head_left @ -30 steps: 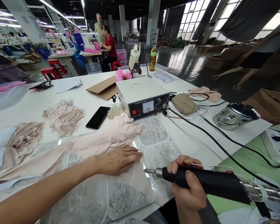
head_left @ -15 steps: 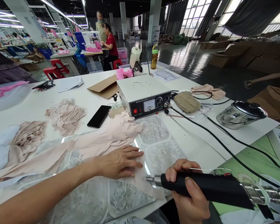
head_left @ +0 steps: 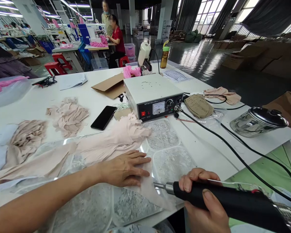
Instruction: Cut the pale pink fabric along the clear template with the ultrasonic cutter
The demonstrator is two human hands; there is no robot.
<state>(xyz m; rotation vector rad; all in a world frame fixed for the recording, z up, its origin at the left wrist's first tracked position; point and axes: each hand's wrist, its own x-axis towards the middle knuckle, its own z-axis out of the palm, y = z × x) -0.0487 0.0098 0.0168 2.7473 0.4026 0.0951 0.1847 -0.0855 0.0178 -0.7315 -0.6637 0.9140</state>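
Head view, left hand [head_left: 126,170]: spread palm-down on pale fabric [head_left: 157,198], over patterned mat [head_left: 171,165].
Right hand [head_left: 206,216]: gripping black-handled tool [head_left: 235,198]; metal tip [head_left: 162,186] at fabric edge, contact unclear.
Finger risk: tip near left fingers; a slip could catch them.
Fabric risk: lower end unpinned, could ruck.
Black cable [head_left: 214,138] risk: snagging might jerk tool.

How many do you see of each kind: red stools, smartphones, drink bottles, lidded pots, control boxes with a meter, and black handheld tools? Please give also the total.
Red stools: 3
Smartphone: 1
Drink bottle: 1
Lidded pot: 1
Control box: 1
Black handheld tool, in the right hand: 1
Total: 8
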